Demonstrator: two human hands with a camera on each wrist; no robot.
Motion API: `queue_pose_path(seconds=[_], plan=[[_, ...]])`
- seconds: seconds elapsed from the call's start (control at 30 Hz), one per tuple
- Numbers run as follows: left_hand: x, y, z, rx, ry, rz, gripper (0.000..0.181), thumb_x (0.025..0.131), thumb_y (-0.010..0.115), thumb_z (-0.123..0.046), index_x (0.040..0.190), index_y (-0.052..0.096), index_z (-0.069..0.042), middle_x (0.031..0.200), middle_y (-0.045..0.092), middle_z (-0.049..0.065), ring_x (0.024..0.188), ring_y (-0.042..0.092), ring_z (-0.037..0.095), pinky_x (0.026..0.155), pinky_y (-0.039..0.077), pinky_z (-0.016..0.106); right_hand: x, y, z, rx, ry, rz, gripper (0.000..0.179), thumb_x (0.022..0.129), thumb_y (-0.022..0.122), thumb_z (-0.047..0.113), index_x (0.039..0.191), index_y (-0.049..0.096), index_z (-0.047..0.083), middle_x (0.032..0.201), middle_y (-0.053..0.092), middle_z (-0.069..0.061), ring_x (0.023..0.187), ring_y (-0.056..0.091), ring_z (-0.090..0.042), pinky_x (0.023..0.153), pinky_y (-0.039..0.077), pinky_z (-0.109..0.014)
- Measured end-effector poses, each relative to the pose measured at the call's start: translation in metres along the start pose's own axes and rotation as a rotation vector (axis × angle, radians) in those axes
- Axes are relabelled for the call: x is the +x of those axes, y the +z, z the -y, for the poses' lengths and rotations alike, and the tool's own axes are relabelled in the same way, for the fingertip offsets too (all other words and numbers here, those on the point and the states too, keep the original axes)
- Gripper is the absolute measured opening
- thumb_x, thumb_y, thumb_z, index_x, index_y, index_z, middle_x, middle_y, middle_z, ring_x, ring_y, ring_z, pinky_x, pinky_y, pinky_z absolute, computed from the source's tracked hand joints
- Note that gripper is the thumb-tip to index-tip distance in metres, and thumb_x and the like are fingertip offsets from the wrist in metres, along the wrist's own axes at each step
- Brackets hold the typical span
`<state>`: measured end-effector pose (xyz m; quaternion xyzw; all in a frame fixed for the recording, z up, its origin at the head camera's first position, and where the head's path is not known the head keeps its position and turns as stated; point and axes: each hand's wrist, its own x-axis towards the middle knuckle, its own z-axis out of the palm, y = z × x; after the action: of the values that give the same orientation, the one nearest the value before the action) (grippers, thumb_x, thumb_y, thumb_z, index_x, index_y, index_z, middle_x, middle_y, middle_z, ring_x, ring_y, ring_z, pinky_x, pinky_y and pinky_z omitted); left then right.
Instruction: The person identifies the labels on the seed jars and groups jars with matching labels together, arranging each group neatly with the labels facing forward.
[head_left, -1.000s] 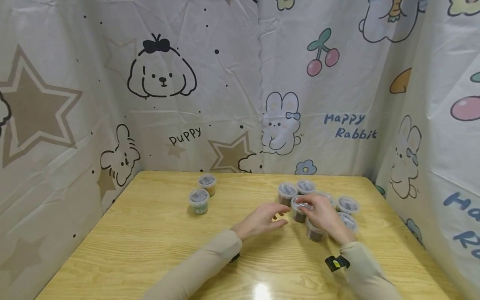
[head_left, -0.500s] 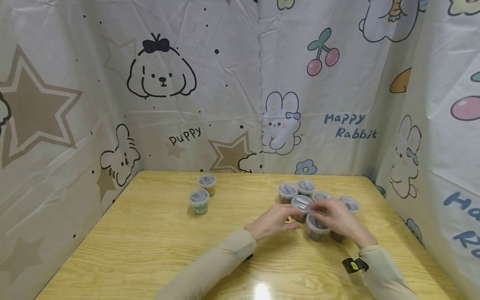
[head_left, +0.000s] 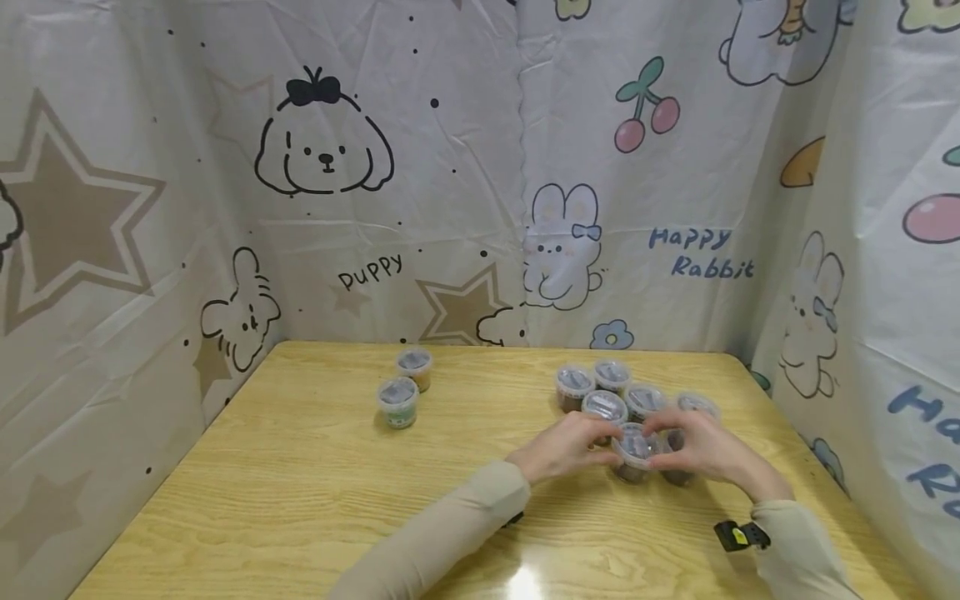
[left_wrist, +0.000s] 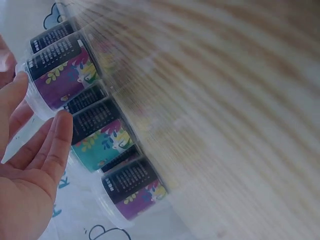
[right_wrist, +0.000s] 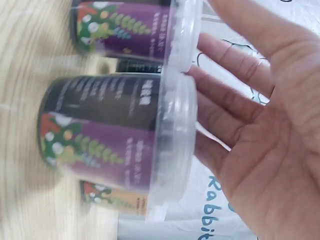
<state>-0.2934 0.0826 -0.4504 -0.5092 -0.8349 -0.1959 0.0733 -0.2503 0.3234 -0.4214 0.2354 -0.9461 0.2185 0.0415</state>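
A lidded clear plastic cup with dark contents (head_left: 634, 443) stands between both hands at the front of a cup cluster. My left hand (head_left: 566, 450) has thumb and fingers spread at its left side. My right hand (head_left: 712, 452) is at its right rim, reaching over another cup (head_left: 678, 468) it partly hides. In the left wrist view, nearly straight fingers (left_wrist: 57, 140) lie at the lid of a purple-labelled cup (left_wrist: 62, 75), beside a teal-labelled cup (left_wrist: 102, 135). In the right wrist view, loosely bent fingers (right_wrist: 225, 105) lie behind the lid of a purple-labelled cup (right_wrist: 100, 135).
Several more lidded cups (head_left: 575, 385) stand close behind on the wooden table (head_left: 300, 500). Two cups stand apart at the back left, one with green contents (head_left: 397, 403) and one yellowish (head_left: 415, 368). A printed cloth (head_left: 450, 208) hangs around the table's back and sides.
My right hand has moved off the cup behind and come right and nearer, to the front cup's right side. My left hand has moved right to the front cup's left side.
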Motion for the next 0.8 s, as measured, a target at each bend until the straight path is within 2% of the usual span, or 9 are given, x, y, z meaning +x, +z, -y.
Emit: queue_pose_path(seconds=[0.1, 0.23, 0.33, 0.47, 0.67, 0.8], plan=[[0.002, 0.002, -0.001, 0.004, 0.004, -0.011, 0.031, 0.09, 0.071, -0.034, 0.114, 0.07, -0.015, 0.108, 0.072, -0.005, 0.093, 0.065, 0.003, 0.079, 0.044, 0.003, -0.003, 0.001, -0.002, -0.011, -0.04, -0.013, 0.038, 0.071, 0.086, 0.041, 0.098, 0.07, 0.021, 0.121, 0.067, -0.016, 0.11, 0.062, -0.038, 0.089, 0.052, -0.056], [0.004, 0.003, -0.001, -0.006, -0.012, -0.019, 0.028, 0.089, 0.072, -0.03, 0.112, 0.071, -0.015, 0.107, 0.073, -0.006, 0.091, 0.065, 0.003, 0.076, 0.044, 0.003, -0.003, 0.002, -0.002, -0.009, -0.067, -0.021, 0.029, 0.069, 0.088, 0.035, 0.088, 0.069, 0.024, 0.121, 0.068, -0.017, 0.112, 0.061, -0.041, 0.09, 0.051, -0.058], [0.004, 0.003, -0.002, -0.034, -0.045, -0.011, 0.025, 0.089, 0.074, -0.025, 0.111, 0.071, -0.014, 0.107, 0.073, -0.005, 0.091, 0.066, 0.003, 0.077, 0.045, 0.003, -0.001, 0.004, -0.001, 0.007, -0.041, -0.015, 0.024, 0.069, 0.088, 0.032, 0.078, 0.066, 0.027, 0.122, 0.068, -0.016, 0.114, 0.06, -0.043, 0.092, 0.049, -0.06], [0.002, 0.002, -0.002, -0.065, -0.068, -0.01, 0.022, 0.088, 0.075, -0.023, 0.108, 0.071, -0.014, 0.109, 0.073, -0.004, 0.093, 0.067, 0.003, 0.08, 0.047, 0.004, 0.001, 0.005, 0.001, 0.006, -0.013, -0.01, 0.027, 0.069, 0.088, 0.031, 0.068, 0.061, 0.03, 0.122, 0.068, -0.015, 0.116, 0.059, -0.044, 0.095, 0.046, -0.063], [-0.005, -0.002, 0.001, -0.074, -0.02, -0.046, 0.021, 0.088, 0.074, -0.025, 0.105, 0.071, -0.013, 0.105, 0.072, -0.002, 0.091, 0.068, 0.004, 0.08, 0.048, 0.004, 0.002, 0.006, 0.007, 0.006, -0.036, -0.02, 0.029, 0.069, 0.087, 0.033, 0.065, 0.059, 0.031, 0.122, 0.068, -0.015, 0.116, 0.059, -0.044, 0.095, 0.043, -0.067], [-0.009, -0.012, 0.004, -0.121, -0.007, -0.078, 0.024, 0.087, 0.074, -0.023, 0.108, 0.071, -0.011, 0.107, 0.072, 0.0, 0.091, 0.068, 0.006, 0.08, 0.05, 0.006, 0.004, 0.005, 0.011, 0.039, -0.045, -0.041, 0.028, 0.071, 0.086, 0.034, 0.066, 0.059, 0.031, 0.123, 0.067, -0.015, 0.117, 0.058, -0.044, 0.097, 0.043, -0.067]])
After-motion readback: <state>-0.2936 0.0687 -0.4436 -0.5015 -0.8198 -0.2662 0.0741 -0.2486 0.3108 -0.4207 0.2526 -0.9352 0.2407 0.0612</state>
